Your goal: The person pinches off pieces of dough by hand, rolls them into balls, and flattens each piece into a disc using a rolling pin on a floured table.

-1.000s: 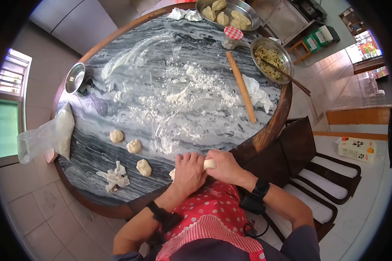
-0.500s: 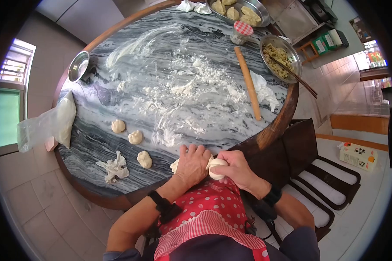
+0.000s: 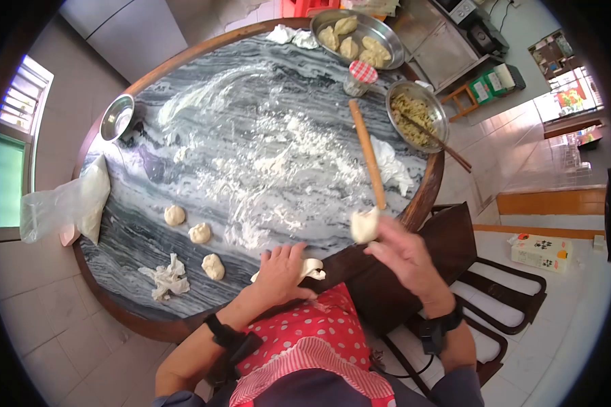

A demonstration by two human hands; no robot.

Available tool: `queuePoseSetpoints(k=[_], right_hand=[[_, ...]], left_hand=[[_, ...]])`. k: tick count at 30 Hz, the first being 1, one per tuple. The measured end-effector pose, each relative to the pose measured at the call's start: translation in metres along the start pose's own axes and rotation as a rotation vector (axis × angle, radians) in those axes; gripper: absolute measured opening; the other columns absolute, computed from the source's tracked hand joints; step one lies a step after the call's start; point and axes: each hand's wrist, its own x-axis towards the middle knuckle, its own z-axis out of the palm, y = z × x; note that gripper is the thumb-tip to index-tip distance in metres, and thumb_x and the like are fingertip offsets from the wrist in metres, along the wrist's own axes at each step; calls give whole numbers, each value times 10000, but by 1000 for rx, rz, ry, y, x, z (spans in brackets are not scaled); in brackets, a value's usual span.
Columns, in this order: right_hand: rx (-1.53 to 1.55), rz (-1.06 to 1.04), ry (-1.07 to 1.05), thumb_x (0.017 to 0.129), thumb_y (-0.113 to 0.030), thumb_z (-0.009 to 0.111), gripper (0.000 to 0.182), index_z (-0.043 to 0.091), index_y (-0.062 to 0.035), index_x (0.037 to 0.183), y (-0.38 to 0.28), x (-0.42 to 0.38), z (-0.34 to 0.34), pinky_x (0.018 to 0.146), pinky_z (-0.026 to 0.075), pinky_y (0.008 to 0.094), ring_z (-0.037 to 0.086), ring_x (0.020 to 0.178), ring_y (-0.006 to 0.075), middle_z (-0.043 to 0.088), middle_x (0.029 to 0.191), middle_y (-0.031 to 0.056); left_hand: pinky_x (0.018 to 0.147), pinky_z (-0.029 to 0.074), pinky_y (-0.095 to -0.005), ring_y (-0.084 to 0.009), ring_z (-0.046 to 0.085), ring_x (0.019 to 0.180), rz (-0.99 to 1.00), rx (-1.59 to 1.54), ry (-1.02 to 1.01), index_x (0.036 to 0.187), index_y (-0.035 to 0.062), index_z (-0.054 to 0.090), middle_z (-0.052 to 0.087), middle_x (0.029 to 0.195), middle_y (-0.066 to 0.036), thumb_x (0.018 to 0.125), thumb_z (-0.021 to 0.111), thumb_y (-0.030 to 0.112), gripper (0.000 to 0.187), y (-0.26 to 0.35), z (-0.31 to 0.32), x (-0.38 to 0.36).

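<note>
My left hand (image 3: pixel 278 275) lies over a strip of dough (image 3: pixel 312 270) at the table's near edge, its fingers curved across it. A torn end curls out on the right, and a little shows on the left. Further right, my right hand (image 3: pixel 407 258) is raised near the table rim, slightly blurred. A pale piece of dough (image 3: pixel 364 226) is at its thumb and fingertips. On the left of the marble table (image 3: pixel 204 163) rest three dough lumps: one farther back (image 3: pixel 174 216), one in the middle (image 3: pixel 199 233) and one nearer (image 3: pixel 213 266).
A rolling pin (image 3: pixel 368 152) lies at the right, beside a bowl of filling (image 3: pixel 417 112) with chopsticks. Behind are a jar (image 3: pixel 360 78) and a pan of dumplings (image 3: pixel 392 37). Flour covers mid-table. A metal bowl (image 3: pixel 117 119), flour bag (image 3: pixel 95 200) and crumpled tissue (image 3: pixel 166 277) are left.
My right hand has moved right and away from my left hand, taking a piece of dough off the strip. My left hand stays over the strip. The view has shifted slightly.
</note>
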Motion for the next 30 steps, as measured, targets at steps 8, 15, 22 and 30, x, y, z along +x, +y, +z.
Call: queuePoseSetpoints(k=[8,15,22,30], right_hand=[[-375,-267,261,859,-48,672,244,653,18,1094,19,31,54,864,510,337,642,969,224,647,1030,121],[-745,-449,2,772,-23,678,216,639,-27,984,0,28,85,1108,239,652,563,1224,332,598,1264,179],[-186,-217,168,866,-91,604,234,676,-28,1079,-9,61,55,1128,222,623,425,1359,408,489,1413,246],[-758,-660,-79,920,-334,551,623,432,-87,1479,-47,36,150,1165,111,601,220,1481,396,299,1567,227]], left_hand=[[1002,462,-392,-250,565,1186,-255,-1737,-90,1438,16,414,566,1297,-153,968,609,437,660,20,-58,36],[741,549,-334,-170,611,798,-666,-2044,244,881,99,571,640,927,-73,1016,510,455,385,28,-40,49],[892,522,-380,-203,631,995,-387,-2080,155,1308,22,506,632,1174,-108,1046,465,387,451,24,-53,37],[1144,319,-512,-298,362,1422,-67,-2280,221,1569,184,220,326,1573,-96,991,291,664,754,37,-62,22]])
